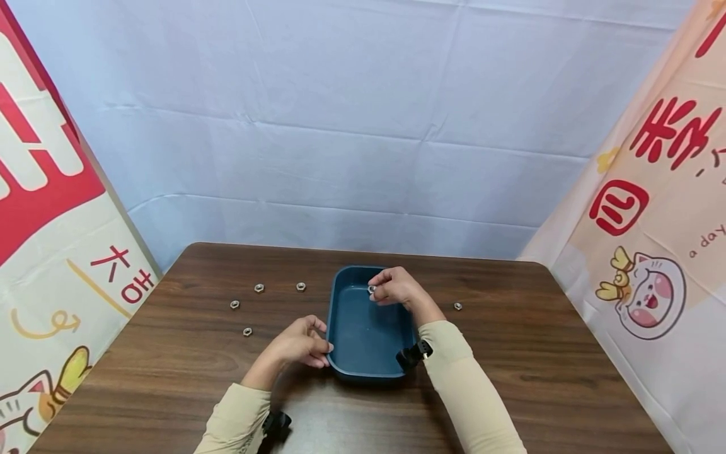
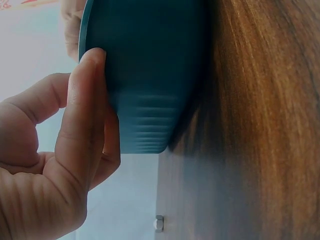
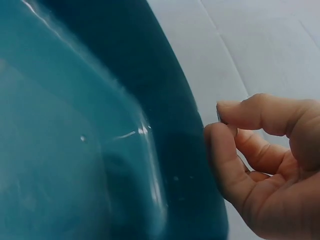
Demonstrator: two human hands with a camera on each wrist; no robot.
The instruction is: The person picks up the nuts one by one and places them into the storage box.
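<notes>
Between thumb and fingertips, my right hand (image 1: 395, 287) pinches a small metal hex nut (image 1: 371, 289). It is over the far end of a dark blue rectangular tray (image 1: 368, 328) in the head view. The right wrist view shows only a thin edge of the nut (image 3: 218, 112) at the fingertips, close by the tray rim (image 3: 192, 107). My left hand (image 1: 303, 342) holds the tray's near left side, thumb at the rim and other fingers against the outer wall (image 2: 150, 112). No nuts show on the visible tray floor.
Several hex nuts (image 1: 259, 288) lie spread on the brown wooden table (image 1: 187, 353), left of the tray. A single nut (image 1: 457, 306) lies to its right. A pale cloth (image 1: 363, 151) hangs behind the table, with printed banners (image 1: 635, 271) at both sides.
</notes>
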